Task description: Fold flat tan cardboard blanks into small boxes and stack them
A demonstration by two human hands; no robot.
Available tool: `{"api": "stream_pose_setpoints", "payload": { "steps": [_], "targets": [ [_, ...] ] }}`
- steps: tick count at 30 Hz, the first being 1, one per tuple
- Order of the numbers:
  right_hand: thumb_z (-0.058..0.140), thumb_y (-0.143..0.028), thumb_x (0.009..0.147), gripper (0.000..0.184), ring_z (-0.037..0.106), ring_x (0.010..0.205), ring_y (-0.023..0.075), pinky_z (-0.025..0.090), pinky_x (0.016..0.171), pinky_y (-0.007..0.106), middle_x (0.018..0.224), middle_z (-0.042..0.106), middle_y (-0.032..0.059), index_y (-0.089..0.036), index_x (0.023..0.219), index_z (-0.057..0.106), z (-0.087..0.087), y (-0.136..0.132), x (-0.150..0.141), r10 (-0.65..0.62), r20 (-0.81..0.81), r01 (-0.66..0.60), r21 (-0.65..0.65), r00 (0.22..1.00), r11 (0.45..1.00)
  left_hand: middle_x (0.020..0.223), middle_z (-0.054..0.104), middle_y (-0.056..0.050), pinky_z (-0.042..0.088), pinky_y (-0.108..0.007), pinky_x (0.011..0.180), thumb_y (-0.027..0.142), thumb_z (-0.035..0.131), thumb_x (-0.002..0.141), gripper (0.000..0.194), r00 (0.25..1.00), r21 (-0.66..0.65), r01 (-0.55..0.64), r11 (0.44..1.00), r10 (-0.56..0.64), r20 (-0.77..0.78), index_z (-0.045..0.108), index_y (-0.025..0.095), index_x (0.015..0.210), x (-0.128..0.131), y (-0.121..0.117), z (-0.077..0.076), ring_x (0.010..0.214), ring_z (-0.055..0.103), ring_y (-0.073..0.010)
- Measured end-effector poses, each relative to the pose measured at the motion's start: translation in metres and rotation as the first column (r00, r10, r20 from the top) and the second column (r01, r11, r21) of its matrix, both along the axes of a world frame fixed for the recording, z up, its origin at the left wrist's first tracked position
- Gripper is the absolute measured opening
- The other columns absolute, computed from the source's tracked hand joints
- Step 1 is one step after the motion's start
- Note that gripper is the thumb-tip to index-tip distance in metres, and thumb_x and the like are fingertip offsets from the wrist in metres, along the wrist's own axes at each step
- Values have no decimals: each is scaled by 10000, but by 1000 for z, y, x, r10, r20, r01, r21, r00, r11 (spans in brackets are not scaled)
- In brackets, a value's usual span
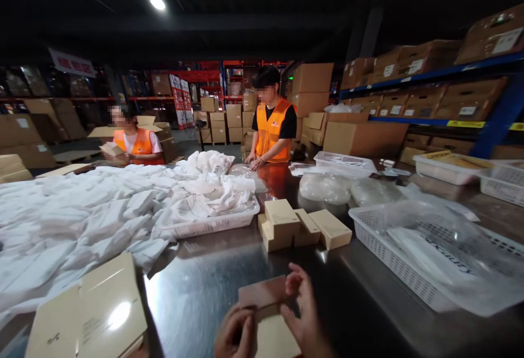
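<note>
The left hand [236,332] and the right hand [305,314] both pinch a small flat brown box [264,295], with fingers curled on its ends. The box is held just above the near edge of the shiny dark table [196,287]. A little past it sit small tan boxes [303,228] in a bunch. A stack of flat cards [88,314] lies at the near left corner. White bags [82,210] cover the left side. A white basket [393,254] sits at the right. Two people in orange vests [272,129] stand at the far side.
</note>
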State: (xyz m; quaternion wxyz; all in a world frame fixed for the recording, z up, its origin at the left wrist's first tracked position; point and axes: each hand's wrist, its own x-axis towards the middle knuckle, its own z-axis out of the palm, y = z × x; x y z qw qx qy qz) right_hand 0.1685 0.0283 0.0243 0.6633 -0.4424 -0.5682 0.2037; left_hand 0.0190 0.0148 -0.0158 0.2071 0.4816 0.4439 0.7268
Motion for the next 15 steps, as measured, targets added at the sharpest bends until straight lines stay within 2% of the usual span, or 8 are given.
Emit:
{"api": "stream_pose_setpoints", "payload": {
  "steps": [1,2,3,5,7,9,11,15],
  "targets": [
    [608,-128,800,536,675,887,192,585,762,281,1017,649,50,-290,1310,583,14,-1,0,-143,180,117,145,973,983,888,792,-86,592,-271,768,555,684,873,354,999,-8,-54,999,54,4,796,233,774,1,3,0,838,751,-223],
    [600,-110,846,484,683,929,198,591,797,279,1045,663,61,-281,1298,608,29,-3,0,-223,325,133,275,919,952,1003,800,-103,597,-273,822,530,696,869,315,996,-9,-85,996,85,4,818,240,857,3,6,0,927,761,-234],
    [572,-98,899,425,691,954,197,596,814,269,1056,678,68,-267,1285,625,45,-5,0,-232,450,68,351,862,934,1091,794,-111,598,-275,864,505,673,888,303,996,-2,-84,996,84,-3,824,246,929,6,8,1,999,759,-240],
    [472,-87,989,338,712,940,178,605,825,240,1024,710,69,-226,1245,644,74,-9,-4,-102,639,-165,345,762,924,1184,779,-102,595,-278,919,423,613,923,278,999,19,-22,1000,23,-28,816,264,1028,11,9,4,1090,744,-240],
    [404,-112,1039,301,726,896,171,616,809,237,989,728,76,-184,1165,667,93,-11,-11,-14,707,-276,294,707,915,1232,766,-91,593,-303,960,331,565,928,289,998,44,44,998,-41,-48,804,269,1076,16,6,8,1145,727,-247],
    [376,-163,1067,315,725,825,169,622,751,242,935,728,80,-162,1073,691,100,-10,-17,-35,706,-255,301,707,919,1247,759,-100,600,-334,970,258,546,912,308,997,55,53,997,-50,-55,800,252,1086,21,0,14,1164,719,-263],
    [356,-207,1085,347,717,776,159,616,715,237,891,722,75,-155,1027,694,100,-9,-19,-52,691,-229,308,721,923,1225,765,-123,627,-345,920,225,539,904,301,998,59,36,998,-32,-61,803,226,1049,24,-6,20,1136,733,-276],
    [344,-209,1093,347,724,817,171,616,740,259,907,734,78,-151,1024,680,98,-12,-17,-42,730,-246,282,682,927,1156,788,-128,654,-345,804,305,608,884,199,988,83,38,996,-25,-154,768,225,796,23,-17,29,1027,770,-302]
  ]
}}
